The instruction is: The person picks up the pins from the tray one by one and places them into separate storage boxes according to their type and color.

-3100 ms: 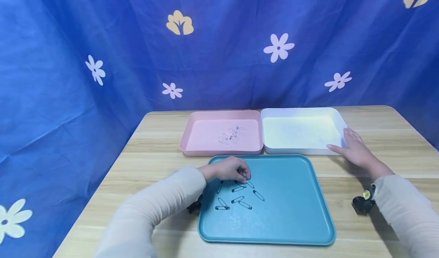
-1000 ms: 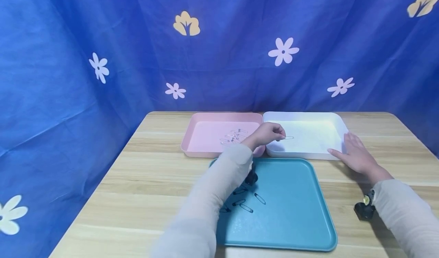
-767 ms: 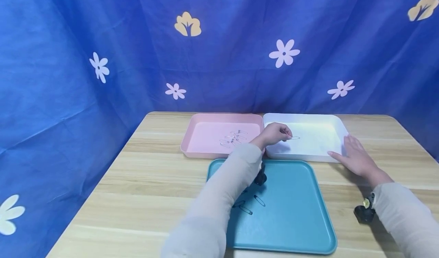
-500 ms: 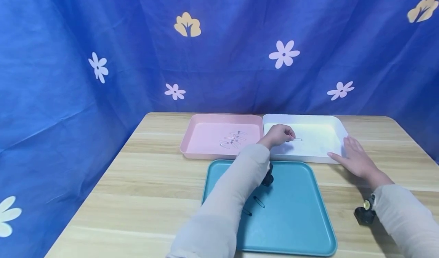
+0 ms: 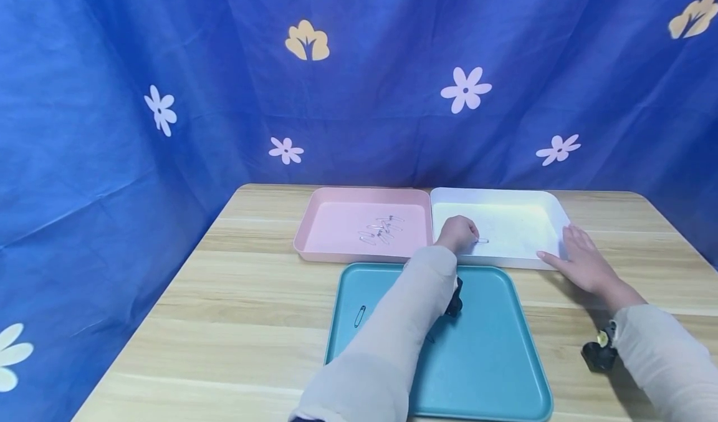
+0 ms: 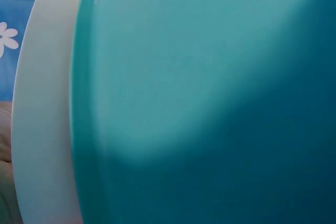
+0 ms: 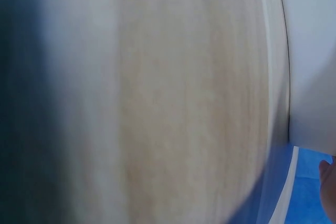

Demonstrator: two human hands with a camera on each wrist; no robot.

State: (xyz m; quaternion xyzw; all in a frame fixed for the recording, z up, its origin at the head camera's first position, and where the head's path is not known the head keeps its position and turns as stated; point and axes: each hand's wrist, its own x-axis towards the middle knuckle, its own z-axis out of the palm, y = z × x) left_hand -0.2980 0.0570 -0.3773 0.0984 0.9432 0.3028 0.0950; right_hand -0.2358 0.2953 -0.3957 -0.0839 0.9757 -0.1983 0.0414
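Observation:
In the head view my left hand (image 5: 458, 234) reaches into the left part of the white tray (image 5: 546, 263) and pinches a safety pin (image 5: 482, 240) low over its floor. My right hand (image 5: 583, 261) rests against that tray's right side, fingers straight and thumb at the front rim. Two pins show on the teal tray: one safety pin (image 5: 359, 316) left of my sleeve, another partly hidden by it. The left wrist view catches only a sliver of the left hand (image 6: 5, 166); the right wrist view has part of the right hand (image 7: 328, 190) at its edge.
A pink tray (image 5: 336, 255) holding several safety pins (image 5: 383, 230) adjoins the white one on the left. The teal tray (image 5: 477, 347) lies in front of both, partly under my left forearm. Behind the wooden table (image 5: 235, 285) hangs a blue flowered curtain (image 5: 359, 98).
My left hand has gone from the teal tray to the white tray with a safety pin, lately drawing down toward the front wall. My right hand has stayed at the white tray's side.

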